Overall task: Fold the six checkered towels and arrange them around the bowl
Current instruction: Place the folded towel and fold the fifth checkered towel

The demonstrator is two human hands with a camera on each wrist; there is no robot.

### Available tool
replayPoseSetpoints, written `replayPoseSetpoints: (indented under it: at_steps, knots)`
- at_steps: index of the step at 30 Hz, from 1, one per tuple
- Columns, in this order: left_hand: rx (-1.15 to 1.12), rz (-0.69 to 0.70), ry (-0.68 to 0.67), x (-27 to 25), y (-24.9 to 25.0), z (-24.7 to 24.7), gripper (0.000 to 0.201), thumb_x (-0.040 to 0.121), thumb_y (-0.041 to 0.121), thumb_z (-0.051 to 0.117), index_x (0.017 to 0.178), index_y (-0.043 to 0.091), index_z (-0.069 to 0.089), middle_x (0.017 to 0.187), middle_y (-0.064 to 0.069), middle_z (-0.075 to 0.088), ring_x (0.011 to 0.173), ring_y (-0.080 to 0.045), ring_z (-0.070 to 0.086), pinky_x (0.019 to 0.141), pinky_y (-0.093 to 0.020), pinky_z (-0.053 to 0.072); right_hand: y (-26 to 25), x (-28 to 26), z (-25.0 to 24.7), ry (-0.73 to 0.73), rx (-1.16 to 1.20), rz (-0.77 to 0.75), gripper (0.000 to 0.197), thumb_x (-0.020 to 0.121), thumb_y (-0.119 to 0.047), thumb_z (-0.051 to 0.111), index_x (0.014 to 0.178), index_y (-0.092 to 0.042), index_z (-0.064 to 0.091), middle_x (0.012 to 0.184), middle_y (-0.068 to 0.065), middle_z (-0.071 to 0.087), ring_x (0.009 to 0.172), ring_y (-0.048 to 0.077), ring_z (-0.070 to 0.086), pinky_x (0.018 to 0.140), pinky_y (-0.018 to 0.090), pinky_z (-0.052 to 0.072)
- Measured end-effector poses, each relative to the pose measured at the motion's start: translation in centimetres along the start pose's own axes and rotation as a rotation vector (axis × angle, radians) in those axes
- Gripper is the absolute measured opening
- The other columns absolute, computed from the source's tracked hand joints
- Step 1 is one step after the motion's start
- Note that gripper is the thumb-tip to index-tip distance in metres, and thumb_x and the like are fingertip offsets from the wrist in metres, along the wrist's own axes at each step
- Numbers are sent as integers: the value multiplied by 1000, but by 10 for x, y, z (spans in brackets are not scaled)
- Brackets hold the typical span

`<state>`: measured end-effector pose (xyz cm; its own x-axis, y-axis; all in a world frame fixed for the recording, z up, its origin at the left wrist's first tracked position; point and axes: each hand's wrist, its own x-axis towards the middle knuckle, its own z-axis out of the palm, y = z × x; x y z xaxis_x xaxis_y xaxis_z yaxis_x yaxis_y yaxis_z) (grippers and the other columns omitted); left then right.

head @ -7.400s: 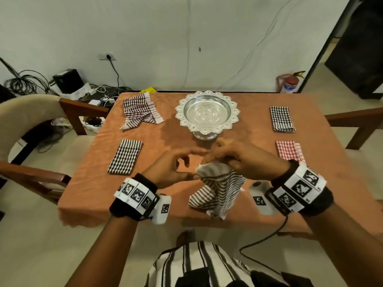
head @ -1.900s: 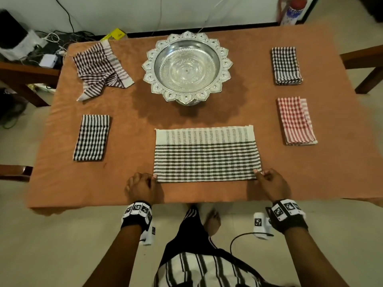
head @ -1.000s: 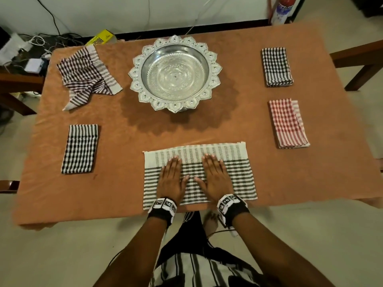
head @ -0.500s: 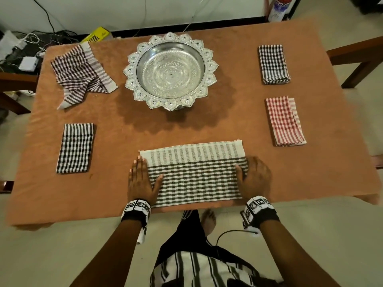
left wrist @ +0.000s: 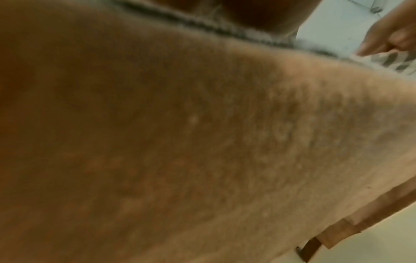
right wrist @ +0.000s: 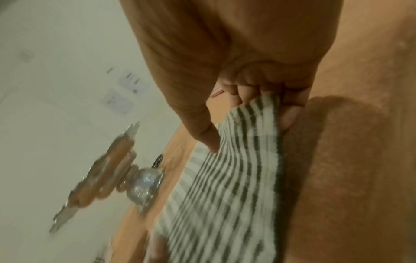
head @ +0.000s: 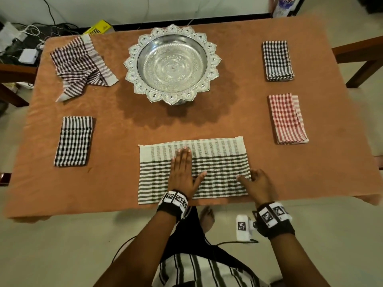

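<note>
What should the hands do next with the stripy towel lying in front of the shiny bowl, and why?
Probably fold it in half sideways. The left hand presses flat on the middle of the towel, and the right hand pinches its right edge, lifted in the right wrist view. Carrying that edge over to the left edge would narrow it like the folded black one.

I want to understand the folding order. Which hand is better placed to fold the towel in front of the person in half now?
Probably the right hand: its fingers already pinch the right edge of the grey checkered towel. The left hand lies flat at its middle, well placed to hold the towel down.
</note>
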<state>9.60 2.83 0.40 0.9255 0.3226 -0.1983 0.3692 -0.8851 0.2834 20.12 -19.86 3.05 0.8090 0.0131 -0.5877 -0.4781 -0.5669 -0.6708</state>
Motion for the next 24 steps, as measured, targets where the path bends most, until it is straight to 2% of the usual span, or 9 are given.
replayPoseSetpoints:
  at_steps: [4,8,11,14,16,17,19,21,24]
  knots:
    - [38,-14,-30,5,2,5,91,91,74,15,155,12,-7,162,-6,-15,149,-23,-16,122,-46,1,-24,-7,-10,-118,368,126,29,83,-5,73,112,-9,65,104,9,73,90,21,70,70,30,53]
    - [40,-7,-30,5,3,5,91,92,73,18,154,12,-8,162,-6,-16,149,-23,-17,122,-44,-3,-31,-9,-11,-187,439,171,25,88,-3,67,112,-5,68,109,16,73,100,30,70,92,43,55]
    - [-82,25,-2,5,-2,0,85,94,69,24,156,16,-2,164,-4,-9,150,-20,-12,122,-40,-3,-37,-16,-4,-161,451,131,18,88,0,66,103,-9,70,106,13,74,94,25,71,83,37,57]
    - [-509,-25,89,-9,-1,-22,58,98,49,45,149,23,35,153,-3,38,142,-16,33,116,-36,29,-51,-31,5,-97,413,22,23,87,0,67,109,-9,68,108,10,73,96,21,70,81,33,56]
    - [-916,-197,158,-19,5,-47,31,98,35,54,125,23,61,116,-2,69,106,-11,64,89,-34,54,-62,-44,19,-103,332,-89,24,88,0,67,109,-10,68,104,6,73,94,20,69,83,33,57]
    - [-1133,-297,131,-22,7,-62,23,98,30,55,116,19,66,101,-3,73,89,-12,68,75,-32,56,-67,-52,28,-111,272,-158,24,88,-1,67,109,-11,69,102,5,73,93,19,69,83,34,57]
    - [-1431,-490,-83,-20,6,-86,29,99,35,52,111,13,67,98,-11,74,80,-20,67,64,-30,56,-77,-65,48,-116,120,-307,26,87,-3,68,111,-13,71,98,3,74,88,19,70,81,37,59]
    - [-1551,-601,-334,-12,-4,-101,50,96,54,47,113,12,66,104,-13,73,88,-29,69,69,-35,58,-85,-78,66,-117,-63,-453,29,85,-6,68,112,-17,72,101,0,72,83,16,68,77,31,58]
    - [-1543,-597,-412,0,-23,-110,54,88,62,55,103,12,70,94,-9,73,88,-29,70,73,-41,58,-99,-98,87,-293,-140,-510,31,85,-7,71,115,-16,71,102,-5,67,76,1,63,71,17,51]
